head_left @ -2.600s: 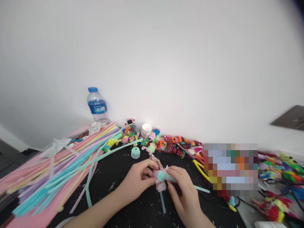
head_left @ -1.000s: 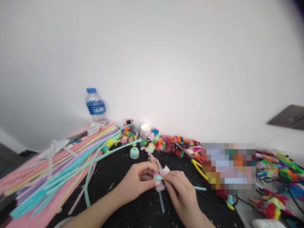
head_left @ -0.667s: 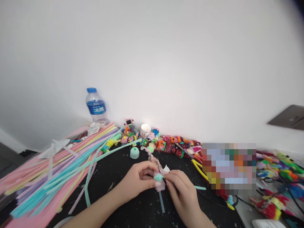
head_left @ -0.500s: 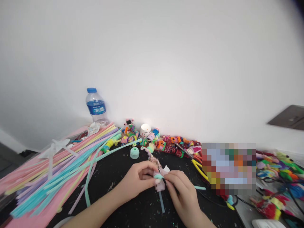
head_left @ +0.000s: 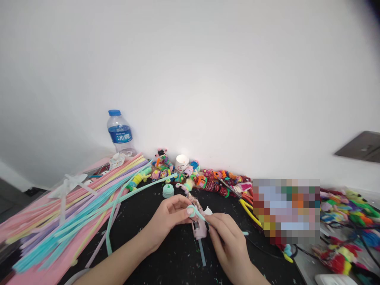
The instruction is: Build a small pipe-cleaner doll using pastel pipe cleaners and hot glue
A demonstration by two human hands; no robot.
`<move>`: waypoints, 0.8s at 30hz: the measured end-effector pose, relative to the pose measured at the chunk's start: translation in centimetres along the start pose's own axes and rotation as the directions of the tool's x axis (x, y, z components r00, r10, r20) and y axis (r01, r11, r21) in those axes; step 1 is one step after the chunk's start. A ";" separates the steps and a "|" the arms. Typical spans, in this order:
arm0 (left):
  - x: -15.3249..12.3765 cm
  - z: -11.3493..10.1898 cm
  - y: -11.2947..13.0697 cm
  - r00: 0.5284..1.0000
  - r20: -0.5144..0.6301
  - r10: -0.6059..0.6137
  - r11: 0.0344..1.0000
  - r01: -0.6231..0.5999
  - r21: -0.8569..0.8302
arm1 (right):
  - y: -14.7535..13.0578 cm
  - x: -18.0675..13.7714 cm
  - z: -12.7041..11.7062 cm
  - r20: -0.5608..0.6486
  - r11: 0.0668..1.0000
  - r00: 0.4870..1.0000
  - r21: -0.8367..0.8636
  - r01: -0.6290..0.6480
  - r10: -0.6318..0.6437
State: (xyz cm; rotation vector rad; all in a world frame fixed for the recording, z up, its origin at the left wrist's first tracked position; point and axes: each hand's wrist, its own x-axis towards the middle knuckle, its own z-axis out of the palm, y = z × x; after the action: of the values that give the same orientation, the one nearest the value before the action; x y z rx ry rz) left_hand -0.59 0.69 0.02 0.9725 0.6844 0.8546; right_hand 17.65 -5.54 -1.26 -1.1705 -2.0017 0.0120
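My left hand (head_left: 173, 215) pinches a small curl in a mint-green pipe cleaner (head_left: 196, 212) between thumb and fingertips. The fingers of my right hand (head_left: 227, 237) are closed on the same pipe cleaner, where it runs out to the right; a short mint end shows beyond that hand. Beneath and between the hands lies a pale pink hot glue gun (head_left: 200, 230), partly hidden, with a translucent glue stick (head_left: 202, 253) protruding from its near end. Past my left hand stands a small coiled mint pipe-cleaner piece (head_left: 168, 191) on the black tabletop.
Bundled pastel pipe cleaners (head_left: 86, 209) spread over the left side. A water bottle (head_left: 120, 133) and a white paper cup (head_left: 182, 162) stand by the wall. Colourful pipe-cleaner figures (head_left: 212, 184) line the back. A dark cable (head_left: 264, 253) and a blurred-out patch (head_left: 286, 209) are at right.
My left hand has shifted slightly up and left with the curl. The mint strip now shows stretched between both hands, and more of the glue gun is uncovered.
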 end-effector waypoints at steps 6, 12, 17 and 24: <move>0.3 -0.6 0.2 0.997 -0.083 -0.011 0.968 -0.010 -0.251 | 0.6 -0.1 -0.2 -0.048 0.999 0.999 -0.047 0.001 -0.003; 1.2 -1.8 0.6 0.965 -0.261 0.013 0.876 -0.137 -0.463 | 1.2 0.0 0.1 -0.258 0.987 0.964 -0.128 -0.096 0.060; 1.7 -2.4 0.9 0.929 -0.370 -0.019 0.802 -0.207 -0.560 | 1.8 0.2 0.4 -0.278 0.975 0.952 -0.142 -0.169 0.125; 1.8 -2.3 1.1 0.898 -0.436 -0.049 0.771 -0.243 -0.588 | 1.4 -0.2 0.6 -0.059 0.922 0.958 -0.264 -0.285 0.279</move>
State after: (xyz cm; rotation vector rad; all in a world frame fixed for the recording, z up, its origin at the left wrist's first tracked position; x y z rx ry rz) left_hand -1.84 3.52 -0.16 0.1958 0.6471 1.3121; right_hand 18.29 -4.63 -2.32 -1.6213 -1.8396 -0.1307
